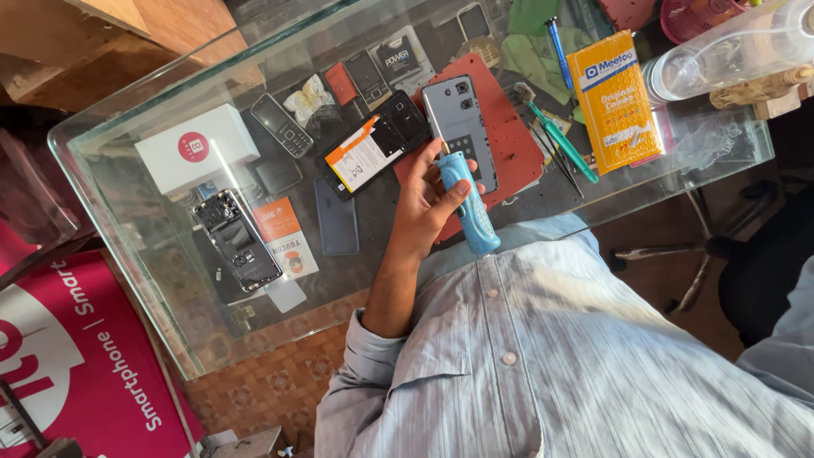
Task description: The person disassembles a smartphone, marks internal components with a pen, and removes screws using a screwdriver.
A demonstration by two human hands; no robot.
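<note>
My left hand (428,199) is curled around a blue-handled screwdriver (468,203), fingers wrapped over the upper part of the grip and the thumb pressed along its side, so the hand is closed firmly on the tool with no gap showing. The handle slants down toward my striped shirt (551,356), and its metal tip points up at the lower edge of a grey phone (460,127) lying back-up with its camera holes showing. I cannot tell whether the tip actually touches the phone. That phone rests on a dark red work mat (513,148) on the glass table (127,220). Just left of my fingers lies an opened black phone with an orange and white battery (371,151) exposed, close to my fingertips but apart from them. My right hand is out of sight. Farther left sit a white box (197,146) and a stripped phone frame (237,239). A green-handled tool (564,142) lies right of the mat, beside a yellow packet (615,100)
</note>
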